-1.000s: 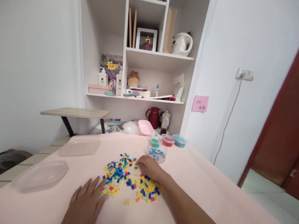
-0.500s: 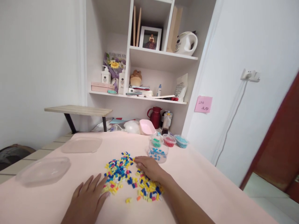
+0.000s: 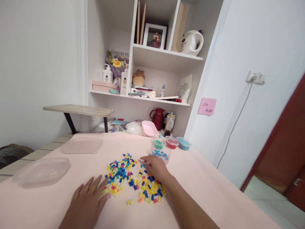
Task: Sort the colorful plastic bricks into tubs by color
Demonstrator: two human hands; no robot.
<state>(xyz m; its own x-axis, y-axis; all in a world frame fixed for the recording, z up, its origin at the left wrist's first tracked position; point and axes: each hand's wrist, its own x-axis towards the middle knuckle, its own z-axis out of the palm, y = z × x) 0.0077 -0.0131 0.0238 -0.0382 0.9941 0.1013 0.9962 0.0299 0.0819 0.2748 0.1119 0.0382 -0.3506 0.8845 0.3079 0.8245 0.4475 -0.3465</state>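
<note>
My left hand (image 3: 83, 198) rests palm down with fingers spread, its fingertips by the near left edge of a heap of small coloured plastic pieces (image 3: 121, 173). A second heap (image 3: 151, 192), mostly yellow with some dark blue, lies to the right under my right wrist. Over its far end, my right hand (image 3: 154, 165) has its index finger stretched out and apart from the thumb. A few teal pieces are close to the thumb. Just beyond this hand stands a clear tub holding blue pieces (image 3: 160, 154), partly covered by the hand.
Small tubs of green (image 3: 158, 144), red (image 3: 172, 142) and light blue pieces (image 3: 183, 143) stand at the back right. Two clear plastic lids or trays (image 3: 44, 171) lie at left. Behind are a pink basin (image 3: 150, 128), a dark red jug (image 3: 157, 119) and shelves.
My right hand has drawn slightly right and off the heap's edge, nearer the blue tub, with its index finger now extended. My left hand stays spread in place. The view has shifted slightly.
</note>
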